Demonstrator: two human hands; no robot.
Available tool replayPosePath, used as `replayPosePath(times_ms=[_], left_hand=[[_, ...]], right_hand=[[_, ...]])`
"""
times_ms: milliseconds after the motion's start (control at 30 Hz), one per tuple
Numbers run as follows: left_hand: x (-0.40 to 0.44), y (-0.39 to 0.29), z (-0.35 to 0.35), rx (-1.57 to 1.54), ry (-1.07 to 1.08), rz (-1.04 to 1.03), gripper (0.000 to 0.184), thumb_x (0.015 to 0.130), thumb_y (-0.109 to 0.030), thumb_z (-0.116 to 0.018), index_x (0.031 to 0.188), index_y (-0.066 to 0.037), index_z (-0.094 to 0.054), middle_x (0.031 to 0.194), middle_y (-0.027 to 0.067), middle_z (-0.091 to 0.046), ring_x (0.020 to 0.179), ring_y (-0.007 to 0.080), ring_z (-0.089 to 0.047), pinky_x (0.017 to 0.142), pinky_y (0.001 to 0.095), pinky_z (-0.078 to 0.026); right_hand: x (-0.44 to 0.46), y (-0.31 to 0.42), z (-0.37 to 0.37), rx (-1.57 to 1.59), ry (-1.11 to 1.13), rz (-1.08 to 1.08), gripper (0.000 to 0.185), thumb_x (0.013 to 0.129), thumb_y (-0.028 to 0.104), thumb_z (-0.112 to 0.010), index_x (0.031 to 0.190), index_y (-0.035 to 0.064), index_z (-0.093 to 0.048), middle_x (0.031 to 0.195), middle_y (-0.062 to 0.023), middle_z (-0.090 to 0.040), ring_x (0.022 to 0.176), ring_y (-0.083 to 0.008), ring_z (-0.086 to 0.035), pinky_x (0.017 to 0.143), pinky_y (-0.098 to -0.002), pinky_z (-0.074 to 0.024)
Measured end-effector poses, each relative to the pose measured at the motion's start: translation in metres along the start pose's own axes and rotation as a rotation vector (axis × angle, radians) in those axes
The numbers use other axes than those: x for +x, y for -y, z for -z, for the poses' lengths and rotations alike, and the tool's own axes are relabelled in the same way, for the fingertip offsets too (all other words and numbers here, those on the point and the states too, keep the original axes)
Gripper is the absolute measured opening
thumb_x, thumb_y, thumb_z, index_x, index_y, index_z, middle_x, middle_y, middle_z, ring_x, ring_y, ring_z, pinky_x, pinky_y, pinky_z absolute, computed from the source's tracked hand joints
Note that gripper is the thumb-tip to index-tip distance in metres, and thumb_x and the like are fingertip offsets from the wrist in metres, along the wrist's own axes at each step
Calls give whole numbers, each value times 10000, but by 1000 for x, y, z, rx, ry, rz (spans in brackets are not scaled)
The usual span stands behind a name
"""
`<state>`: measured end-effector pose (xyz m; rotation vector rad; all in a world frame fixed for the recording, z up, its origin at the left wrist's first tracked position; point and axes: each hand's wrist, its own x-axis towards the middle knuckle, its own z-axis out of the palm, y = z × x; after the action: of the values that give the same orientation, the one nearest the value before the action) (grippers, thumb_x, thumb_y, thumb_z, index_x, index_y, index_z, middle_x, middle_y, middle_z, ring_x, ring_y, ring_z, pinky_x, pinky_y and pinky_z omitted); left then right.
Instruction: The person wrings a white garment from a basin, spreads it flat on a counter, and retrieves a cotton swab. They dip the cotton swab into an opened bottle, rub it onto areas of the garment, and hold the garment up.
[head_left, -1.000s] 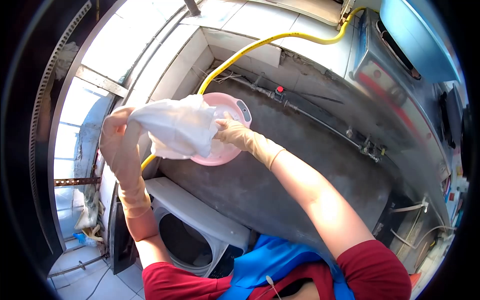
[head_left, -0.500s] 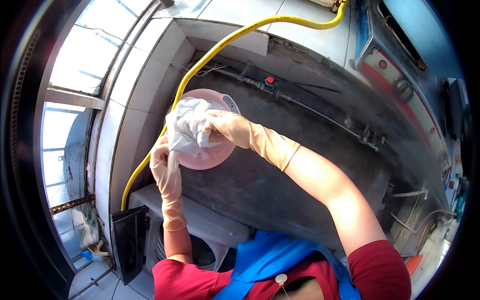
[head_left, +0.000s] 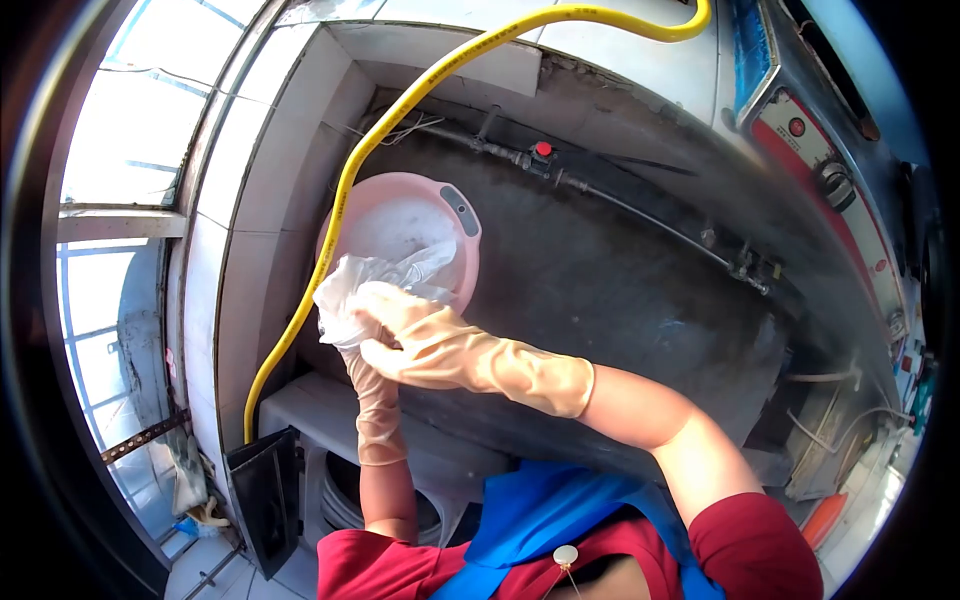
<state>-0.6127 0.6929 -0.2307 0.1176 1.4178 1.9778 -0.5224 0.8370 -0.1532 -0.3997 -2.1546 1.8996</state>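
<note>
A bunched, wet-looking white cloth [head_left: 350, 290] is between my hands, over the near rim of a pink basin [head_left: 468, 262]. One end of the cloth trails right, over the whitish, sudsy contents of the basin. My right hand [head_left: 415, 335], in a pale rubber glove, has its fingers curled round the cloth. Lower left, my gloved left hand [head_left: 370, 375] holds the bundle from below. Its fingers are mostly hidden behind the cloth and my right hand.
A yellow hose [head_left: 345, 190] curves past the basin's left side. Behind runs a metal pipe [head_left: 640, 218] with a red-knobbed valve [head_left: 542, 150]. A grey ledge with a round opening [head_left: 340, 490] lies near my body. A metal appliance with knobs [head_left: 830, 185] stands right; a window [head_left: 120, 120] is left.
Both hands and the cloth have come toward my body, so more of the basin and its suds shows. My right hand has moved in front of my left. The view has shifted slightly.
</note>
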Motion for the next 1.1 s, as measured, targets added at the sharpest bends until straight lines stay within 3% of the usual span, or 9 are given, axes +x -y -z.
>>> replayPosePath(times_ms=[267, 467, 533, 600, 667, 800, 933, 1000, 1100], left_hand=[[-10, 12, -28, -235, -155, 128, 533, 929, -176, -590, 1417, -59, -409, 1398, 125, -485, 1297, 311, -472, 1058, 486, -422], [-9, 16, -34, -392, -246, 92, 651, 865, -322, -645, 1393, -16, -418, 1372, 131, -520, 1276, 315, -502, 1046, 485, -439], [-2, 11, -36, 937, -178, -343, 642, 902, -432, -609, 1364, -17, -443, 1323, 102, -558, 1236, 289, -539, 1048, 442, -445], [15, 9, -30, 962, -124, -345, 658, 899, -473, -631, 1338, -13, -459, 1284, 79, -582, 1204, 267, -562, 1054, 405, -437], [33, 17, -13, -300, -163, 155, 645, 866, -393, -710, 1334, -20, -469, 1296, 83, -575, 1209, 251, -559, 1056, 371, -424], [40, 12, -2, 797, -43, -273, 534, 934, -329, -622, 1352, -36, -465, 1299, 106, -563, 1204, 247, -554, 1008, 357, -441], [56, 13, 12, -292, -25, 110, 491, 1010, -319, -508, 1406, -44, -414, 1360, 124, -509, 1198, 250, -542, 995, 372, -464], [48, 10, 4, -174, -28, 56, 476, 1010, -255, -502, 1419, -40, -390, 1368, 125, -499, 1189, 266, -544, 1023, 389, -456], [51, 2, -10, 851, 42, -145, 475, 945, -130, -576, 1378, -10, -424, 1347, 113, -520, 1182, 232, -549, 1033, 341, -445]], right_hand=[[-11, -57, 10, 873, -116, -788, 1099, 891, 519, -655, 1548, 60, 97, 1541, -219, -286, 1408, -302, -329, 1078, -354, -394], [44, -95, -22, 1127, -259, -630, 874, 904, 237, -717, 1530, 163, -112, 1411, -164, -416, 1281, -270, -457, 1039, -376, -440], [47, -94, -25, 1103, -286, -515, 855, 888, 161, -708, 1539, 210, -156, 1417, -165, -417, 1311, -292, -436, 1053, -363, -421], [49, -105, -30, 475, -328, -550, 726, 900, 112, -665, 1515, 194, -288, 1413, -156, -466, 1228, -256, -526, 1003, -351, -458], [42, -112, -34, 208, -289, -432, 642, 903, 94, -616, 1484, 232, -381, 1434, -184, -445, 1262, -307, -502, 1047, -366, -411], [41, -96, -18, -29, -92, -187, 396, 906, 200, -608, 1299, 151, -598, 1435, -236, -387, 1265, -429, -449, 1054, -432, -390], [35, -80, -19, -232, -69, -63, 615, 821, 514, -639, 1260, 85, -605, 1391, -253, -433, 1236, -426, -415, 1060, -489, -363], [34, -75, -18, -191, -24, -110, 686, 797, 584, -645, 1263, 82, -604, 1397, -265, -423, 1251, -425, -405, 1061, -487, -362], [36, -96, -27, -137, -75, -85, 712, 800, 608, -636, 1260, 65, -605, 1344, -254, -487, 1227, -431, -433, 1056, -477, -369]])
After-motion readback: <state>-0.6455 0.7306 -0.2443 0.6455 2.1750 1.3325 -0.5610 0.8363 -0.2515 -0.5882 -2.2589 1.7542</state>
